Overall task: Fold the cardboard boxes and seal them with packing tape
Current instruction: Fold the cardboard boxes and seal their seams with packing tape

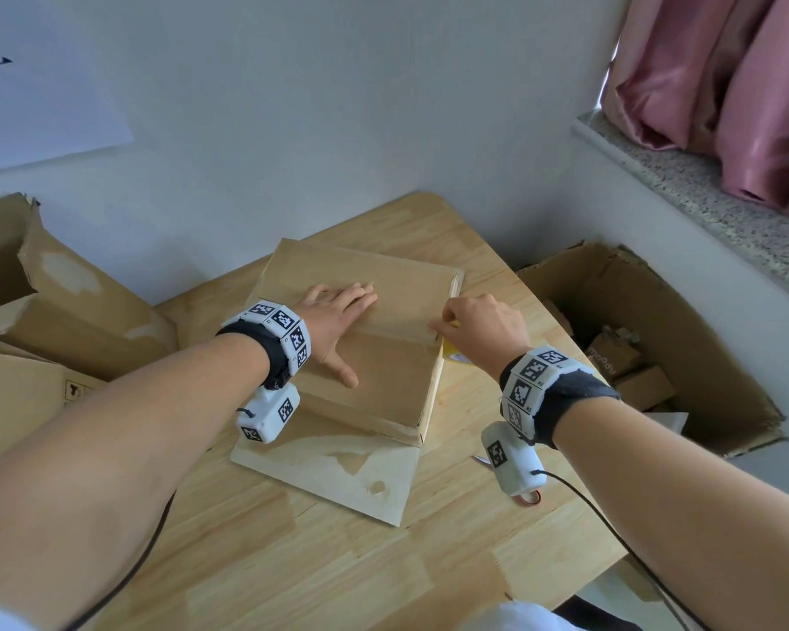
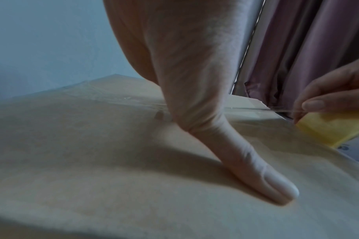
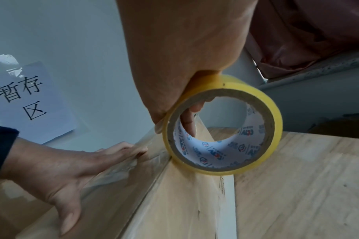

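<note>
Wooden table (image 1: 347, 557) in room corner, pink curtain (image 1: 720, 84) top right. Large open carton (image 1: 684, 311) off the table's right edge, scrap cardboard inside; more big cartons (image 1: 55, 321) stacked off the left edge. Paper sign (image 3: 29, 103) with handwritten characters taped to wall. Folded cardboard box (image 1: 383, 380) flat on the table centre, resting on a loose cardboard sheet (image 1: 338, 466). Clear tape strip (image 3: 121, 168) down the box's centre seam, running to the right edge. Left hand (image 1: 338, 321) flat on box top, fingers straight and pressing on the strip, thumb splayed. Right hand (image 1: 483, 330) at the box's right edge, fingers curled round yellow tape roll (image 3: 221, 132), one finger through the core. Roll touching the box edge, tape taut between roll and seam.
</note>
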{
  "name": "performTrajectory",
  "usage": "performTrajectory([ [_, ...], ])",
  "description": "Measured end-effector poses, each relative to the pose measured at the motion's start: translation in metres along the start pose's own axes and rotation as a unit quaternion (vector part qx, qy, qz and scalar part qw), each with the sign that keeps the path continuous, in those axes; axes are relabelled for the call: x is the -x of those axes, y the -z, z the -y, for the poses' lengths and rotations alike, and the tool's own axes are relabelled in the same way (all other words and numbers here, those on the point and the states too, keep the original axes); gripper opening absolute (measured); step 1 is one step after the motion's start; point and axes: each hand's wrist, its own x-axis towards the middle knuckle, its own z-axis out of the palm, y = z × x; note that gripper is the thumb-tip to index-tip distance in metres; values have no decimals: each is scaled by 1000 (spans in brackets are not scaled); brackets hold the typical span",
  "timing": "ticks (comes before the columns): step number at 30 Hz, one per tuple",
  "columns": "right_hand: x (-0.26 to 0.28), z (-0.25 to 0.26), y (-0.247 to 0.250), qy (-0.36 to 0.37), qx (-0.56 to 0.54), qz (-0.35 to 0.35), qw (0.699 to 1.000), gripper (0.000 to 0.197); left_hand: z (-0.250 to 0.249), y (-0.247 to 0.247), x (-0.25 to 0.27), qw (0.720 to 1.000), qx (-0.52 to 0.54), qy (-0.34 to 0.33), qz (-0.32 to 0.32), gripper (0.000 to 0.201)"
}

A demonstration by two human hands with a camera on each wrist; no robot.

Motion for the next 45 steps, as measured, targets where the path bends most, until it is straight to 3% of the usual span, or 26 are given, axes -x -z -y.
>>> performTrajectory([
  [10, -3, -9, -3, -15, -42, 19, 999, 40, 1, -4, -1, 1000, 13, -6, -2, 153],
  [15, -6, -11, -14, -41, -89, 80, 992, 48, 1, -6, -2, 1000, 17, -6, 0, 152],
  [21, -4, -16, -19, -22, -155, 64, 985, 53, 1, -6, -2, 1000, 15, -4, 0, 150],
  [27, -7, -20, -19, 9, -164, 65, 984, 56, 1, -6, -2, 1000, 14, -2, 7, 150],
  [45, -4, -19, -8, 6, -79, 45, 996, 48, -4, -5, 0, 1000, 19, 3, -1, 140],
])
